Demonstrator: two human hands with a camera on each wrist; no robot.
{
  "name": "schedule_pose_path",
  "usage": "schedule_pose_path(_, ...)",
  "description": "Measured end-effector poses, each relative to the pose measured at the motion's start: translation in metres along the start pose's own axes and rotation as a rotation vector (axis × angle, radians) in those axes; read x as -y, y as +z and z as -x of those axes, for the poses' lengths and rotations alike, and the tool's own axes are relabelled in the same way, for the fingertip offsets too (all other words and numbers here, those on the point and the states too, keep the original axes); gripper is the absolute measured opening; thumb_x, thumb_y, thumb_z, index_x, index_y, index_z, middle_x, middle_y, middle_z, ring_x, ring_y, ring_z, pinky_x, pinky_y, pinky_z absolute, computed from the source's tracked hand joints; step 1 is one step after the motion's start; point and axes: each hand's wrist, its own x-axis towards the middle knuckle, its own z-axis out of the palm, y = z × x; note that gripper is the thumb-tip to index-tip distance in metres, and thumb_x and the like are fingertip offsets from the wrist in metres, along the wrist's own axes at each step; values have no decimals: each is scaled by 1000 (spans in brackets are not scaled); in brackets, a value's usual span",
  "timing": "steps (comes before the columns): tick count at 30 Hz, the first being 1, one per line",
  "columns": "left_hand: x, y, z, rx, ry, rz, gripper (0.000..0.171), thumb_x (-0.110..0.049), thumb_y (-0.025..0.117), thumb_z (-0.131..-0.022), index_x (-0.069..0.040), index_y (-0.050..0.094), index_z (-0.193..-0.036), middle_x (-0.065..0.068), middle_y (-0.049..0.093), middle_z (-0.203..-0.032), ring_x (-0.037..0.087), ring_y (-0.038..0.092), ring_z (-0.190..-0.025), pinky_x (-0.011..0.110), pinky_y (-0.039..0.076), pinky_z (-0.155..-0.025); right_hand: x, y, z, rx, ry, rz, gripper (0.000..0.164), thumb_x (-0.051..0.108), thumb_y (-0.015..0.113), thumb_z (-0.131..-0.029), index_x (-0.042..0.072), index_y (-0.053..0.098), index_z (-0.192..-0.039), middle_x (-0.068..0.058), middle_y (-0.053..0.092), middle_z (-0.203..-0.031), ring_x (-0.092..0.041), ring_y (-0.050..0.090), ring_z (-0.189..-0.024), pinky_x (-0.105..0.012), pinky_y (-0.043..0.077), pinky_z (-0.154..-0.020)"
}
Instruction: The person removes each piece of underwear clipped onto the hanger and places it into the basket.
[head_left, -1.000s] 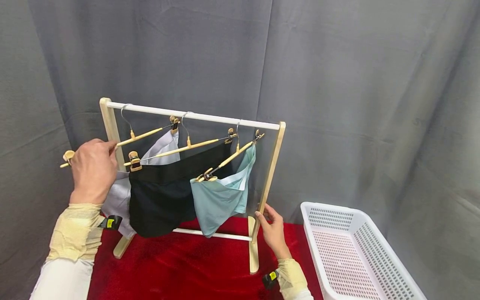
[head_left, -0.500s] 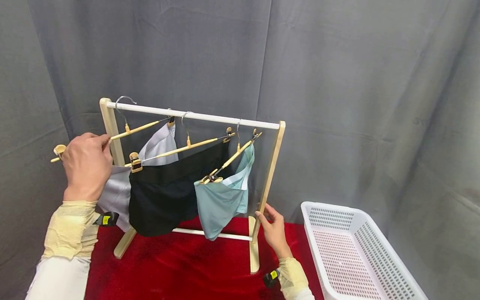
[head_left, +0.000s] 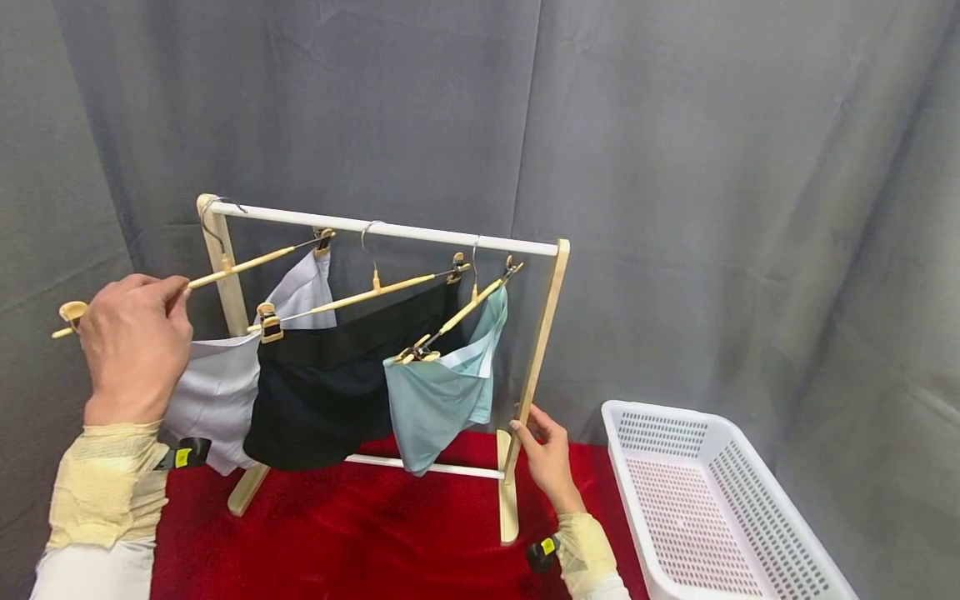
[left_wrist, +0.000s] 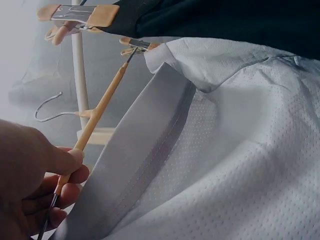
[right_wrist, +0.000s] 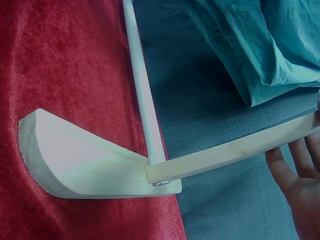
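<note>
My left hand point(head_left: 138, 342) pinches the wooden bar of a clip hanger point(left_wrist: 102, 102) between thumb and fingers. Light grey underpants point(head_left: 217, 387) hang from its clips, partly behind the black pair. The hanger's metal hook point(left_wrist: 47, 116) looks free of the rail in the left wrist view; the head view shows it in front of the rail's left end. Black underpants point(head_left: 330, 400) and teal underpants point(head_left: 435, 408) hang from two other clip hangers on the white rail point(head_left: 420, 233). My right hand point(head_left: 551, 458) holds the right post point(head_left: 536, 367) of the wooden rack low down.
A white perforated basket point(head_left: 637, 492) stands to the right of the rack. Red cloth point(head_left: 360, 533) covers the table, and the rack's feet point(head_left: 507, 508) rest on it. A grey curtain point(head_left: 675, 208) hangs behind and at both sides.
The left hand has moved left with the hanger and grey underpants; its hook came up off the rail and shifted toward the rack's left end. The right hand has stayed on the post.
</note>
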Motion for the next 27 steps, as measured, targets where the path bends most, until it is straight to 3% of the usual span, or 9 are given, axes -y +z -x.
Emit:
schedule_pose_path(9, 23, -17, 19, -31, -26, -21, 13, 4, 62, -91, 6, 73, -97, 29, 67, -91, 52, 59, -87, 61, 37, -71, -2, 2, -2, -3, -24, 5, 31, -4, 71, -91, -8, 68, -122, -34, 70, -106, -22, 72, -95, -21, 55, -76)
schedule_pose_path(13, 32, -24, 29, -20, -59, -18, 14, 1, 63, -93, 7, 74, -100, 29, 67, -94, 51, 60, -88, 57, 35, -69, -1, 0, -2, -4, -27, 24, 32, -3, 71, -91, -8, 68, -123, -30, 71, -105, -24, 71, -94, -21, 55, -76)
schedule_pose_path(18, 48, -31, 44, -9, -155, -16, 18, -3, 61, -98, 8, 73, -105, 30, 67, -99, 47, 61, -89, 39, 31, -65, 0, 0, -3, -6, -29, 42, 30, -3, 71, -91, -6, 69, -121, -25, 73, -104, -24, 70, -94, -27, 56, -78)
schedule_pose_path(23, 66, -32, 64, -32, -230, 10, 19, 4, 56, -100, 15, 68, -110, 34, 61, -107, 44, 54, -95, 36, 30, -75, 0, 0, -2, 0, -28, 36, 31, -4, 71, -91, -7, 68, -122, -29, 72, -106, -25, 70, -96, -23, 55, -78)
schedule_pose_path(27, 87, -30, 82, -105, -196, 79, 17, 10, 57, -98, 20, 66, -107, 33, 59, -102, 2, 47, -92, 21, 24, -79, 0, -1, -1, -2, -22, 28, 33, -3, 71, -91, -7, 67, -124, -31, 70, -109, -16, 70, -95, -22, 55, -78)
